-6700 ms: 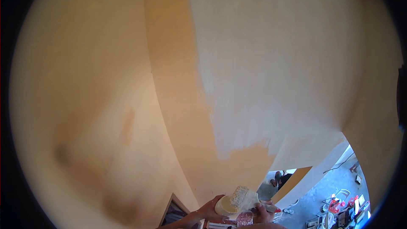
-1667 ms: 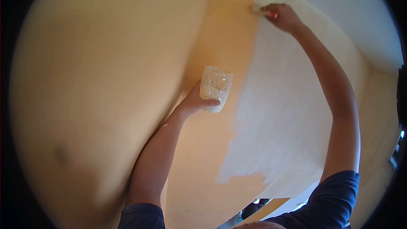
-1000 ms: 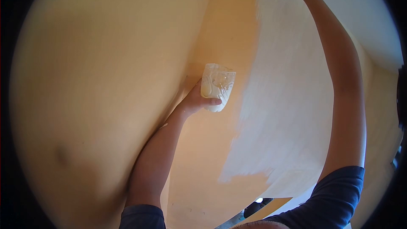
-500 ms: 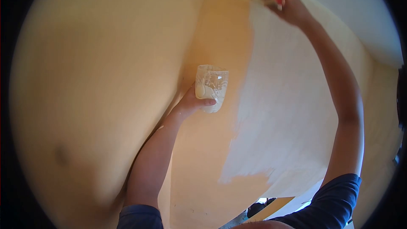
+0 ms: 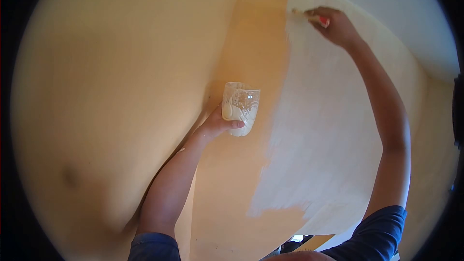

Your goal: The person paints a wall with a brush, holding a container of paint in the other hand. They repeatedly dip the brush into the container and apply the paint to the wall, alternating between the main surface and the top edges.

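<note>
My left hand (image 5: pixel 221 123) is wrapped round a clear plastic container (image 5: pixel 246 97), held upright with whitish paint (image 5: pixel 237 114) in its lower part and smears up its sides. Raised high at the upper right, my right hand (image 5: pixel 336 25) grips a paintbrush (image 5: pixel 311 18) with a red patch on its handle. The brush tip points left, close to the edge between the pale painted area (image 5: pixel 328 101) and the orange strip of wall (image 5: pixel 258 29).
A yellowish wall (image 5: pixel 116 67) fills the left side and meets the orange wall at a corner. The white ceiling (image 5: pixel 401 5) curves across the upper right. Below the painted wall, dark objects and a bright opening (image 5: pixel 297 238) show at the bottom edge.
My right hand and the brush have moved slightly down and right from the orange edge. The container and my left hand appear a little lower, as the whole view has shifted slightly.
</note>
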A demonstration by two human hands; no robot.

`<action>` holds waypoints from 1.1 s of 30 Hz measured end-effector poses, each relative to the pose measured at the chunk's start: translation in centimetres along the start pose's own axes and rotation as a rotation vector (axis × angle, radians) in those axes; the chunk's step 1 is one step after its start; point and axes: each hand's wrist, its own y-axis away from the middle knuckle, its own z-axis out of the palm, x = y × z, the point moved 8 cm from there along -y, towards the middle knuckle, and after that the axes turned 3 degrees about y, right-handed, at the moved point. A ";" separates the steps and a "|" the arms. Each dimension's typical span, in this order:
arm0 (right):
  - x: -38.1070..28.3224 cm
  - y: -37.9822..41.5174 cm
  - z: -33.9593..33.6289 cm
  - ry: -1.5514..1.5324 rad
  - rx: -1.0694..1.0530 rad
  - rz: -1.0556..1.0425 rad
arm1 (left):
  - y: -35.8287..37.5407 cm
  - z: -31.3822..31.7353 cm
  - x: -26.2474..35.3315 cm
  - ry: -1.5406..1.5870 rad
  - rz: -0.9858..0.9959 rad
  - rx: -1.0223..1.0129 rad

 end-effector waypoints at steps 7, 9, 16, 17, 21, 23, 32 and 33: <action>6.7 -6.4 -0.2 0.183 0.029 0.111 | -0.4 -0.3 -0.9 0.006 0.001 -0.002; 6.9 -6.1 2.2 0.238 -0.089 0.125 | -0.3 -0.4 -1.1 0.002 -0.018 0.008; -9.3 7.9 7.0 0.024 -0.239 -0.141 | 0.3 1.1 1.4 0.029 0.112 -0.034; -11.4 9.7 6.8 -0.049 -0.290 -0.148 | 0.3 1.1 1.0 0.039 0.097 -0.044; -14.2 11.9 5.0 -0.458 -0.443 0.086 | 0.3 0.9 0.3 0.071 0.053 -0.034; -11.7 10.7 6.0 -0.450 -0.516 0.190 | 0.2 0.8 0.0 0.077 0.042 -0.035; 1.8 -1.0 1.1 0.089 -0.073 0.238 | -0.2 -0.1 -1.2 0.030 -0.010 -0.010; -0.6 -1.8 -0.7 0.109 -0.096 0.281 | -0.1 -0.1 -1.0 0.022 -0.001 0.001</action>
